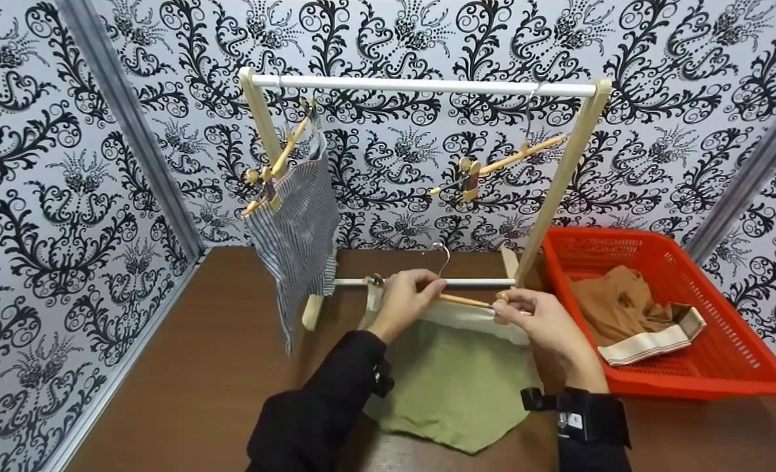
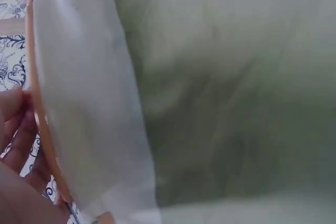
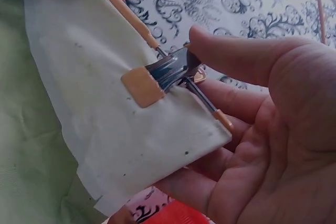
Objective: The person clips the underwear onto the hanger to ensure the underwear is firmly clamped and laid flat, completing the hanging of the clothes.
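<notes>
Left hand [image 1: 404, 298] pinching wooden hanger [image 1: 465, 301] near hook. Right hand [image 1: 537, 319] curled round hanger's clip [image 3: 173, 70], clamped on green cloth's [image 1: 457, 387] white band.

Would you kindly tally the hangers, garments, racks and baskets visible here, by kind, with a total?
Clip hangers: 3, one on the rail with the striped garment, one bare on the rail, one in both hands.
Garments: 3, striped, green, and tan in the basket.
Racks: 1.
Baskets: 1, red.
Total: 8.
</notes>
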`<state>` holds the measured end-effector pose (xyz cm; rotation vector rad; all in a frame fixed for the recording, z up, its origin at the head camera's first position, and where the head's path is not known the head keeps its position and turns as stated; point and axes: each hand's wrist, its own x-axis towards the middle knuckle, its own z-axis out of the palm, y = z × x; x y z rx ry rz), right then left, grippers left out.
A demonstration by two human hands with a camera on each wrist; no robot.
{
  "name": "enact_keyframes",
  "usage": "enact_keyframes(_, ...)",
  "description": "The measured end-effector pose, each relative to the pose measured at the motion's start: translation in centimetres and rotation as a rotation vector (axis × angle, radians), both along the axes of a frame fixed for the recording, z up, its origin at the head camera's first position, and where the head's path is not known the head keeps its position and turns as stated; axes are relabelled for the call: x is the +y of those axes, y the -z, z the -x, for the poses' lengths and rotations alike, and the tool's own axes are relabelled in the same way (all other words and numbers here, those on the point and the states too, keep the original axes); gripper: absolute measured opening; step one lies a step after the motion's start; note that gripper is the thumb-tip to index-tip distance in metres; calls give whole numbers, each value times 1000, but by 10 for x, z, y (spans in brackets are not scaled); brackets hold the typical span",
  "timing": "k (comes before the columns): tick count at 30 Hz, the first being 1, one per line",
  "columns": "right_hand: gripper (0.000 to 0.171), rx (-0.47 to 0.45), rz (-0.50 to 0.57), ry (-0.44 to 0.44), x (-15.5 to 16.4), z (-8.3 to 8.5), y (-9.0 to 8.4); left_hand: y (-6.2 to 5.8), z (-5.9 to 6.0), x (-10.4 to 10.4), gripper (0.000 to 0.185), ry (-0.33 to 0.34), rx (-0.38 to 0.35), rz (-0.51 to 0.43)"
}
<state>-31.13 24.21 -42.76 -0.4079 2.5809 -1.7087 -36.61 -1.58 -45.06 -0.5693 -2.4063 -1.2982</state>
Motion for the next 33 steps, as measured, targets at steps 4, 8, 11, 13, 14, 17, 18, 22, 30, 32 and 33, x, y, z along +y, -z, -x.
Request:
enact_keyframes(4, 30, 74, -20, 29, -10, -6, -10, -3, 1, -3, 14, -18, 127, -49)
enact_keyframes(8, 26, 148, -5, 0, -27, -13, -18, -7, 2, -5, 14, -36, 210, -125)
enact_keyframes(11, 28, 189, 13, -62, -39, -17, -22, -11, 3, -6, 13, -49, 256, -187)
enact_keyframes(13, 32, 207, 28, -101, -46, -20, -25, -14, 3, -6, 13, -57, 265, -225)
enact_keyframes(14, 33, 212, 35, -111, -49, -21, -26, -16, 2, -7, 13, -59, 261, -241)
enact_keyframes(17, 32, 204, 92, -100, -59, -25, -30, -21, 1, -8, 14, -57, 230, -287)
enact_keyframes(18, 31, 196, 121, -83, -62, -26, -31, -22, 1, -9, 15, -54, 218, -305)
enact_keyframes(22, 25, 164, 260, 8, -74, -32, -35, -25, 1, -12, 20, -45, 196, -371)
enact_keyframes(30, 21, 166, 399, 114, -89, -37, -37, -15, 4, -22, 41, -213, 164, -627)
enact_keyframes(32, 21, 195, 385, 130, -92, -39, -37, -13, 5, -24, 50, -241, 66, -693)
enact_keyframes(33, 21, 210, 380, 129, -94, -40, -37, -13, 5, -26, 54, -248, 13, -715)
